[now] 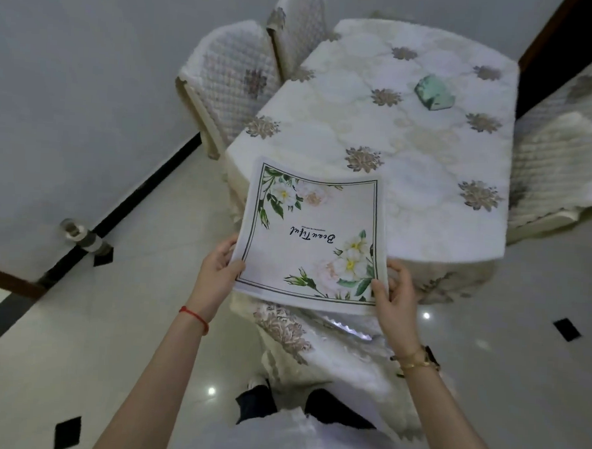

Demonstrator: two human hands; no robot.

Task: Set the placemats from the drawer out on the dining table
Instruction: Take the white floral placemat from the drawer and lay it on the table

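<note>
A white placemat with a dark line border, flower corners and upside-down script hangs in the air over the near left corner of the dining table. My left hand grips its near left corner, thumb on top. At the near right corner, my right hand holds the mat the same way. The mat's far edge reaches over the tabletop and its near edge overhangs the table. The table wears a cream cloth with brown flower motifs.
A green folded object lies on the far part of the table. Quilted-cover chairs stand at the left, the far end and the right. Another covered chair is right in front of my legs. Glossy tiled floor surrounds everything.
</note>
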